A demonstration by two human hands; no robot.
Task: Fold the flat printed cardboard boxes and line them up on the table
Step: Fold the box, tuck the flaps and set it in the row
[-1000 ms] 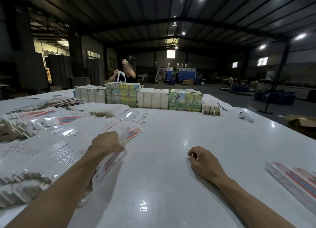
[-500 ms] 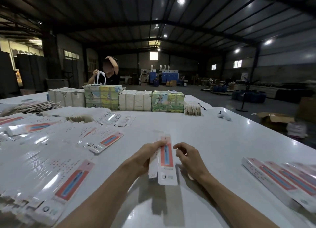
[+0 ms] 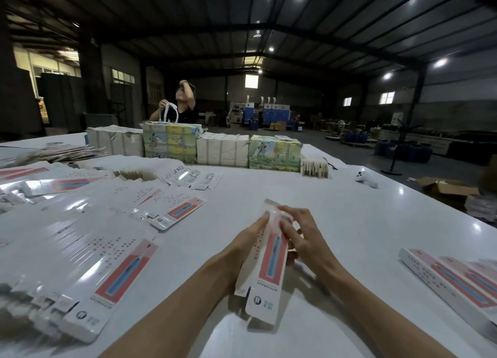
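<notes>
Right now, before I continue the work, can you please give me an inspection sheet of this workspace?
Surface: white table, glossy, with lamp reflections.
Job's things: one printed box held between both hands; flat boxes spread in overlapping rows at left; folded boxes lined up at right.
Clutter: wrapped bundles along the far edge; a small white device near them.
Hands: left hand and right hand both grip the printed box.
Cables: one thin dark strand at the far edge; unclear what it is.
Surroundings: dim warehouse; another person beyond the bundles; open carton on the floor at right.
</notes>
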